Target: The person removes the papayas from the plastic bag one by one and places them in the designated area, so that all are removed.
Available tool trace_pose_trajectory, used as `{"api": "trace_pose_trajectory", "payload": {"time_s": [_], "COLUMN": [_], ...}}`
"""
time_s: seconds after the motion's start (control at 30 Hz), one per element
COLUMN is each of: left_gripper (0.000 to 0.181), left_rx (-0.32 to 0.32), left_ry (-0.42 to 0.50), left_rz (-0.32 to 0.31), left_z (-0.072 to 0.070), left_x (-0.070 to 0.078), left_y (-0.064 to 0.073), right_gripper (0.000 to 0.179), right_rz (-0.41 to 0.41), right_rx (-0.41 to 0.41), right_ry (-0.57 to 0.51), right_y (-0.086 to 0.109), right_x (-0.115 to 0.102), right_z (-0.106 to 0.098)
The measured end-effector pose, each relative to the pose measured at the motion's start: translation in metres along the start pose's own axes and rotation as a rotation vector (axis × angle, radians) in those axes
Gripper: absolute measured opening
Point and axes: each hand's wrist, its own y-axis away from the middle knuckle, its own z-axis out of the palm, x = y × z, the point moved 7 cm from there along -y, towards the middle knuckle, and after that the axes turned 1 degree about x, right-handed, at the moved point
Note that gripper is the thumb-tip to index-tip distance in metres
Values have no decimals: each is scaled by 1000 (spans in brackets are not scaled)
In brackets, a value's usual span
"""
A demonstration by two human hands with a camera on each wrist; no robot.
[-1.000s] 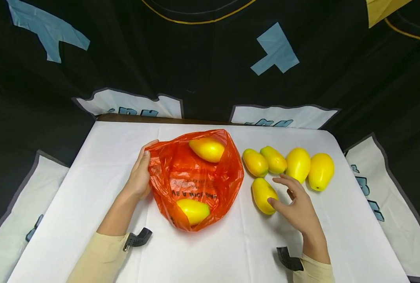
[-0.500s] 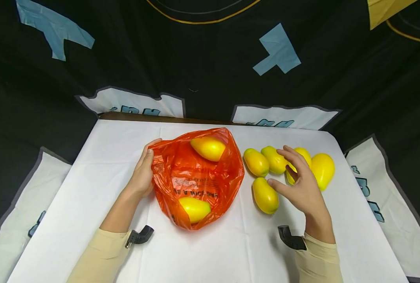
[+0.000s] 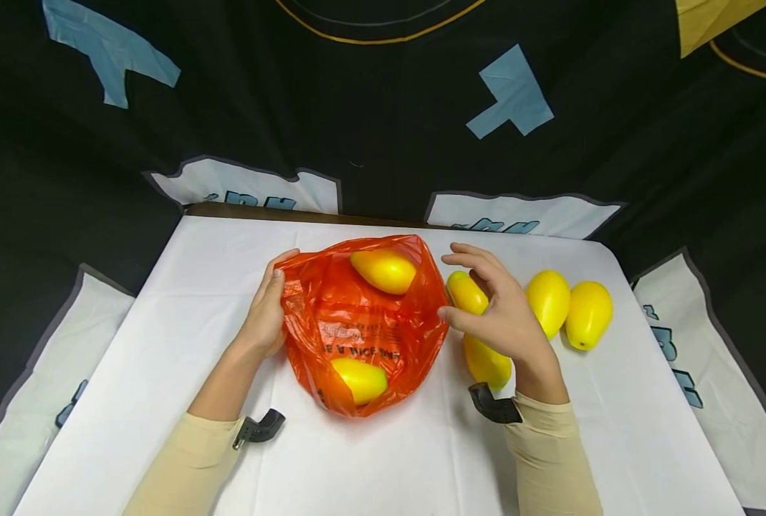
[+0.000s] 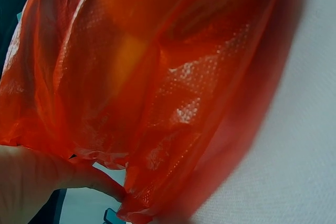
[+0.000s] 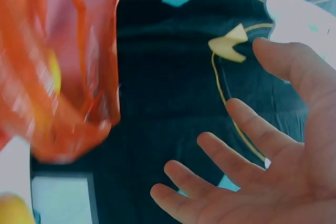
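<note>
In the head view my left hand grips the left rim of a red plastic bag, its thumb over the edge. The bag's mouth faces up, showing one mango near the far side and another mango near the front. My right hand hovers by the bag's right rim, fingers spread and apart from the thumb. Nothing lies in its palm in the right wrist view. Beneath it, a mango and a nearer mango are partly covered. The left wrist view is mostly filled by red plastic.
Farther right on the white table lie a mango and one more mango, side by side. A black cloth with taped blue shapes rises behind the table's back edge.
My right hand has moved from beside the nearest mango, up over the others, then left to the bag's right rim. My left hand keeps its grip on the bag.
</note>
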Motion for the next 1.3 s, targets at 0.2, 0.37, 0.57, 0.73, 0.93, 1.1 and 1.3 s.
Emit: {"api": "trace_pose_trajectory", "payload": {"time_s": [0.2, 0.37, 0.57, 0.73, 0.93, 1.1, 1.3], "left_gripper": [46, 46, 45, 45, 45, 45, 45], "left_rx": [10, 6, -14, -12, -16, -21, -20], "left_ry": [7, 10, 26, 26, 37, 44, 47], "left_rz": [-1, -3, -3, -16, -12, -5, 0], "left_z": [-1, 0, 3, 4, 5, 5, 5], "left_x": [2, 3, 3, 1, 4, 5, 6], "left_y": [1, 2, 0, 1, 2, 1, 1], "right_gripper": [53, 51, 45, 39, 36, 41, 45], "right_rz": [-58, -68, -63, -24, 60, 149, 180], "right_rx": [-143, -226, -291, -358, -382, -356, -335], "right_ry": [-6, 17, 41, 74, 128, 138, 172], "right_y": [-21, -35, -50, -64, -81, -90, -103], "right_x": [2, 3, 6, 16, 41, 62, 73], "right_z": [33, 60, 84, 101, 115, 116, 119]}}
